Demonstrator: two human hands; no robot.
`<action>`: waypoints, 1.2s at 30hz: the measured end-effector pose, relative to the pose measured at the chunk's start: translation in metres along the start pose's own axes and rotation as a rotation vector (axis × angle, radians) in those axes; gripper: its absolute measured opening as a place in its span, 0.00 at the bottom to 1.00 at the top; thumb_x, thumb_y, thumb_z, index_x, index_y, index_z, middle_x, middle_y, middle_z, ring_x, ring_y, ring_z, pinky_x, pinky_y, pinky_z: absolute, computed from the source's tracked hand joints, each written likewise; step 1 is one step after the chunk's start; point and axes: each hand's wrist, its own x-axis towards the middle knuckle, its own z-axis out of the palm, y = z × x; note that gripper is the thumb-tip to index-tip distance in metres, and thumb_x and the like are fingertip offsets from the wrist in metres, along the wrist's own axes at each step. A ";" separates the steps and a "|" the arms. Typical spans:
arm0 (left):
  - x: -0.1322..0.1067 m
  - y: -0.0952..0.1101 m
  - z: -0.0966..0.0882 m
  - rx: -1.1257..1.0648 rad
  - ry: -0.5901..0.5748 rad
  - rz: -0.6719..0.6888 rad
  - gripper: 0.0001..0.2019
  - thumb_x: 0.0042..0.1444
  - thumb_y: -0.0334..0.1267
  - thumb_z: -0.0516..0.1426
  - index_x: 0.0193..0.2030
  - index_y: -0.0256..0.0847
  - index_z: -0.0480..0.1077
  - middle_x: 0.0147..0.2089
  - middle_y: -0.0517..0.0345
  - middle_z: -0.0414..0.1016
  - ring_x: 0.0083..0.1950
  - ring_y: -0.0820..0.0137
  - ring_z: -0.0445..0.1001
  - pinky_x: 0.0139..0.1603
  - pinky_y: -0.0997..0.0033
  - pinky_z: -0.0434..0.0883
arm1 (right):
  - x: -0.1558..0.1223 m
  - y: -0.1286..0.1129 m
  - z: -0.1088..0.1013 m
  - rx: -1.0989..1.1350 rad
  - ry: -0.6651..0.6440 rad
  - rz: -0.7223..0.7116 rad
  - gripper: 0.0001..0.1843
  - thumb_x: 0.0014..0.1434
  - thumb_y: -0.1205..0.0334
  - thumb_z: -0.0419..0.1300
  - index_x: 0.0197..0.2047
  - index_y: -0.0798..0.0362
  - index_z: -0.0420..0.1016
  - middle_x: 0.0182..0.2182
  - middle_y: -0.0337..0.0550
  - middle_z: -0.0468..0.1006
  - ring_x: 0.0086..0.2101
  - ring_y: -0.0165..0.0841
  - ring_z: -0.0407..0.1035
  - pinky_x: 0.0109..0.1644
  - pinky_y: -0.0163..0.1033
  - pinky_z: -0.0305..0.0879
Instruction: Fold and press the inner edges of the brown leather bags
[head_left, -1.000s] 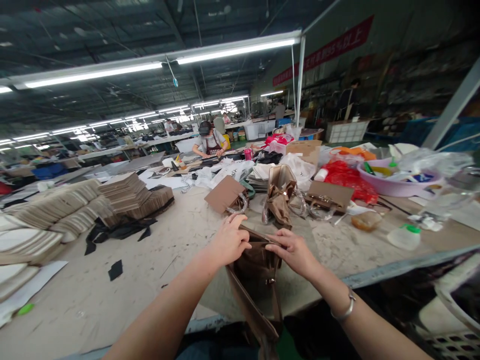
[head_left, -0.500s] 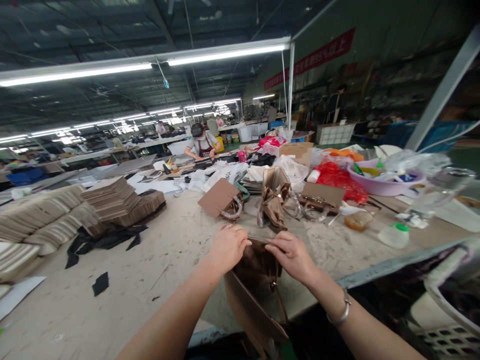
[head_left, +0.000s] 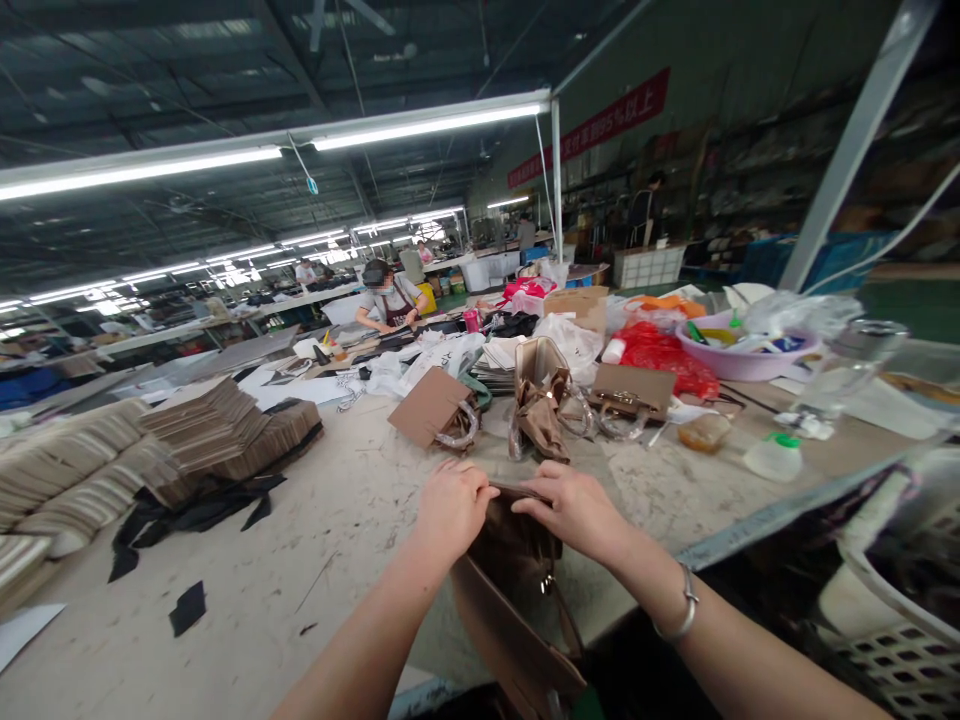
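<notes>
A brown handbag (head_left: pixel 504 625) stands at the table's near edge with its mouth open towards me, showing a dark lining and a small metal clasp. My left hand (head_left: pixel 453 505) pinches the far rim of the bag at its left part. On the same rim, a little to the right, my right hand (head_left: pixel 574 508) grips with thumb and fingers, a silver bracelet on its wrist. Just beyond my hands lie a brown bag with wrapped handles (head_left: pixel 435 408), an open brown bag (head_left: pixel 541 400) and a flat brown bag with a clasp (head_left: pixel 632 393).
Stacked brown panels (head_left: pixel 217 425) and black scraps (head_left: pixel 187 608) lie on the left. To the right are a lilac basin (head_left: pixel 739 362), a red plastic bag (head_left: pixel 660 355), a green-capped bottle (head_left: pixel 775 457) and a white basket (head_left: pixel 862 600). A person (head_left: pixel 386 298) works across the table.
My view has turned slightly, so the surroundings sit further left. Both hands keep hold of the bag's rim; the right hand has shifted slightly left along it.
</notes>
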 end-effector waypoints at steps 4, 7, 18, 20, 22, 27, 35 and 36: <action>-0.003 0.000 -0.003 0.004 0.005 -0.027 0.09 0.54 0.39 0.60 0.26 0.40 0.69 0.31 0.58 0.73 0.38 0.67 0.70 0.43 0.67 0.64 | 0.004 -0.003 0.006 0.060 0.021 -0.063 0.14 0.62 0.55 0.54 0.32 0.51 0.78 0.28 0.40 0.73 0.33 0.31 0.67 0.36 0.34 0.61; -0.005 -0.001 -0.005 -0.003 0.007 -0.017 0.09 0.53 0.40 0.60 0.26 0.40 0.69 0.31 0.58 0.73 0.38 0.67 0.70 0.43 0.67 0.64 | 0.004 -0.001 0.009 0.077 0.047 -0.134 0.16 0.63 0.56 0.53 0.31 0.52 0.77 0.27 0.41 0.72 0.33 0.31 0.66 0.37 0.35 0.60; -0.001 -0.001 -0.002 -0.029 0.000 -0.070 0.07 0.53 0.38 0.60 0.26 0.39 0.72 0.32 0.57 0.75 0.39 0.66 0.72 0.50 0.62 0.65 | 0.011 -0.010 0.001 -0.101 -0.046 -0.058 0.23 0.59 0.40 0.51 0.40 0.48 0.77 0.34 0.43 0.74 0.34 0.33 0.68 0.35 0.35 0.60; -0.003 -0.006 -0.003 -0.059 -0.021 -0.038 0.05 0.52 0.38 0.61 0.28 0.40 0.74 0.38 0.56 0.76 0.43 0.65 0.72 0.53 0.60 0.64 | 0.017 -0.012 0.004 -0.120 -0.066 -0.056 0.19 0.63 0.48 0.50 0.35 0.49 0.78 0.32 0.42 0.73 0.34 0.31 0.68 0.35 0.34 0.59; -0.006 -0.014 -0.006 -0.061 -0.048 0.007 0.05 0.49 0.40 0.63 0.32 0.43 0.75 0.48 0.56 0.75 0.49 0.63 0.71 0.58 0.56 0.61 | 0.022 -0.011 0.008 -0.114 -0.080 -0.078 0.18 0.64 0.54 0.49 0.32 0.50 0.78 0.31 0.41 0.73 0.34 0.31 0.67 0.35 0.33 0.59; -0.019 -0.040 -0.019 -0.021 -0.127 0.041 0.05 0.53 0.40 0.59 0.32 0.45 0.76 0.59 0.57 0.68 0.56 0.59 0.68 0.60 0.52 0.60 | 0.019 0.000 0.002 -0.078 -0.070 -0.138 0.19 0.64 0.55 0.50 0.30 0.53 0.77 0.31 0.41 0.73 0.32 0.30 0.67 0.34 0.34 0.58; -0.018 -0.032 -0.019 -0.237 -0.094 0.056 0.13 0.60 0.40 0.52 0.31 0.44 0.76 0.50 0.59 0.75 0.49 0.70 0.73 0.53 0.69 0.68 | -0.010 0.008 -0.025 -0.044 -0.080 -0.125 0.16 0.63 0.58 0.52 0.30 0.53 0.76 0.30 0.41 0.72 0.31 0.29 0.66 0.32 0.34 0.56; -0.016 -0.028 -0.018 -0.239 -0.092 0.055 0.13 0.60 0.40 0.52 0.30 0.44 0.76 0.50 0.60 0.75 0.48 0.70 0.74 0.53 0.69 0.68 | -0.013 0.009 -0.027 -0.047 -0.083 -0.112 0.17 0.63 0.58 0.52 0.29 0.54 0.76 0.29 0.41 0.72 0.30 0.29 0.66 0.32 0.34 0.56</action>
